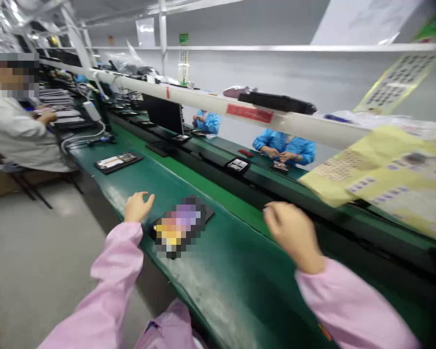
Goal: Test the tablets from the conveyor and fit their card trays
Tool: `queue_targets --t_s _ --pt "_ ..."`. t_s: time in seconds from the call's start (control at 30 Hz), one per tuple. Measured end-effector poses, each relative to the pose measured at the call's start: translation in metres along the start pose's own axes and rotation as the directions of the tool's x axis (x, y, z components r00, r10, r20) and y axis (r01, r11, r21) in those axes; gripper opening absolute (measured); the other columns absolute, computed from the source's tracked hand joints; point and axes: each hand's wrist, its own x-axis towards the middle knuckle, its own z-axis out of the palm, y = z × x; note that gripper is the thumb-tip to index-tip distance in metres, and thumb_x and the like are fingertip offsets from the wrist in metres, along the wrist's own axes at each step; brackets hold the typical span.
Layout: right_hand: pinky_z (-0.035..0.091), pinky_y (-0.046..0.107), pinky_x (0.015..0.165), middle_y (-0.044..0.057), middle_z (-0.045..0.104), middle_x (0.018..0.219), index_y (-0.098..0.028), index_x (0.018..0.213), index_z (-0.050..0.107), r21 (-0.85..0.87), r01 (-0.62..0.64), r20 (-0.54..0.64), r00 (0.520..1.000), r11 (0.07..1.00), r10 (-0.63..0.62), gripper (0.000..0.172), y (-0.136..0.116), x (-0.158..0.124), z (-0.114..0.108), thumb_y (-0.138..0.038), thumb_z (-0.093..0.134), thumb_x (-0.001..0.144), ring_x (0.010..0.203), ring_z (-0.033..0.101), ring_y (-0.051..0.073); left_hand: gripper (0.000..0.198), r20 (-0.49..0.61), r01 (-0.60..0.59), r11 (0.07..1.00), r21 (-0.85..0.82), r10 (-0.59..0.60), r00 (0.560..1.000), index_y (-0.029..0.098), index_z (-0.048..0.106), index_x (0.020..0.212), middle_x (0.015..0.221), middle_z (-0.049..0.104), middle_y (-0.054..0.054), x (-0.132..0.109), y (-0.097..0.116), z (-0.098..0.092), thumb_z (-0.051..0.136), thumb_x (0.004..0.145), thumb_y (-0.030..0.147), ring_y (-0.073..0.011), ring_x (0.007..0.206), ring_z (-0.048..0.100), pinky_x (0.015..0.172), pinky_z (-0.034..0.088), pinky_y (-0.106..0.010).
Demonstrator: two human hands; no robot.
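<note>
The left hand [138, 207] grasps nothing that shows: its thumb and fingers stand apart, just beside the pixelated device at the centre of the frame. The right hand [294, 235], right of centre, is curled and blurred; whether anything small sits in its fingers I cannot tell.

Largest is the green workbench [225, 276], running from upper left to lower right. A bright green strip [218, 194] lies along its far side, and the right hand is over that far side. Smaller is the device [179, 223], flat, its screen colourful, on a dark tray [210, 213]. An opened unit [118, 161] lies left of centre, well apart from both hands.

The step looks like a pause between grips, with the device set down. Handling it would call for bringing the left fingers to its near edge and the right hand back leftward.
</note>
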Motion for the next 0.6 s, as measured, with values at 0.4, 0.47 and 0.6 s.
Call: queue_targets --t_s 0.4,0.47,0.6 --pt "0.042 0.041 0.104 0.023 0.045 0.145 -0.004 0.147 0.030 0.121 -0.618 0.552 0.692 0.777 0.465 0.082 -0.063 -0.112 0.163 -0.064 0.028 0.091 0.133 0.047 0.028 0.068 0.525 -0.365 0.925 -0.109 0.365 0.769 0.013 0.043 0.143 0.118 0.063 -0.014 -0.091 0.023 0.095 0.042 0.089 0.055 -0.0312 0.103 0.066 0.087 0.046 -0.033" --pt "0.039 0.042 0.108 0.019 0.043 0.147 -0.008 0.148 0.029 0.119 -0.695 0.531 0.648 0.709 0.546 0.082 -0.042 -0.147 0.133 -0.065 0.030 0.090 0.136 0.044 0.028 0.074 0.568 -0.405 0.905 -0.130 0.403 0.718 0.010 0.037 0.147 0.117 0.059 -0.018 -0.132 0.038 0.111 0.042 0.089 0.057 -0.0356 0.098 0.067 0.082 0.048 -0.036" --pt "0.042 0.042 0.105 0.016 0.048 0.143 -0.014 0.148 0.033 0.092 -0.818 0.417 0.549 0.568 0.724 0.079 -0.023 -0.225 0.076 -0.067 0.033 0.089 0.132 0.048 0.028 0.075 0.636 -0.455 0.867 -0.203 0.470 0.612 0.009 0.033 0.148 0.109 0.053 -0.020 -0.205 0.072 0.138 0.037 0.090 0.057 -0.0365 0.089 0.068 0.072 0.048 -0.038"
